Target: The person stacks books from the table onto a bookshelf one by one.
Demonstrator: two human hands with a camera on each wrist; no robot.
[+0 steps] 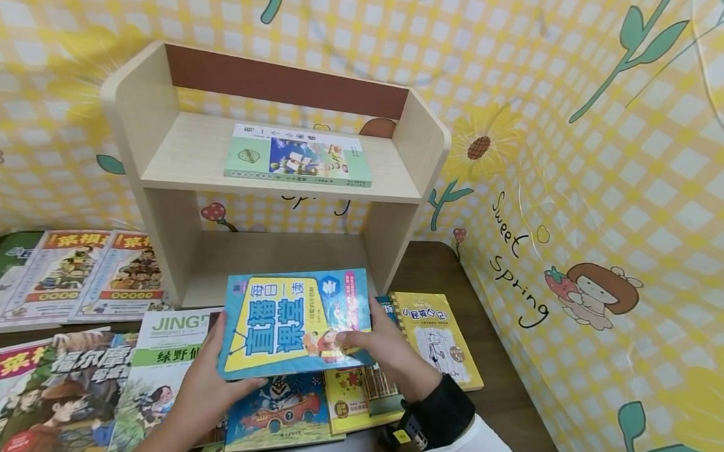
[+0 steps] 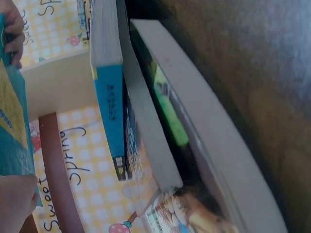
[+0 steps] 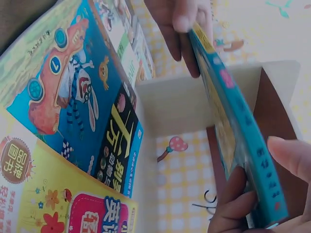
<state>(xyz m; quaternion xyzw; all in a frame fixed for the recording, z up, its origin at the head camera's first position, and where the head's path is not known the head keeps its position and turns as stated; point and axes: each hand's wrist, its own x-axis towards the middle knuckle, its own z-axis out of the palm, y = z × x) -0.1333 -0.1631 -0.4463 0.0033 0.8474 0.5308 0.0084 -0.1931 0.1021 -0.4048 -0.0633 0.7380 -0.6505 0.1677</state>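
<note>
Both hands hold a blue and yellow children's book (image 1: 293,322) flat, just above the table and in front of the lower opening of a pale wooden shelf (image 1: 149,155). My left hand (image 1: 216,380) grips its near left corner, thumb on the cover. My right hand (image 1: 377,341) pinches its right edge. In the right wrist view the book (image 3: 233,121) shows edge-on between my right fingers (image 3: 238,204) and my left hand (image 3: 180,24). The left wrist view shows the book (image 2: 12,126) at the far left. A green book (image 1: 297,158) lies flat on the upper shelf.
Several books cover the dark table (image 1: 512,402): a car-cover book (image 1: 279,411) under the held one, a yellow diary book (image 1: 438,338) on the right, a green-titled book (image 1: 161,373) and comics (image 1: 76,275) on the left. Yellow checked cloth (image 1: 613,206) walls the back and right.
</note>
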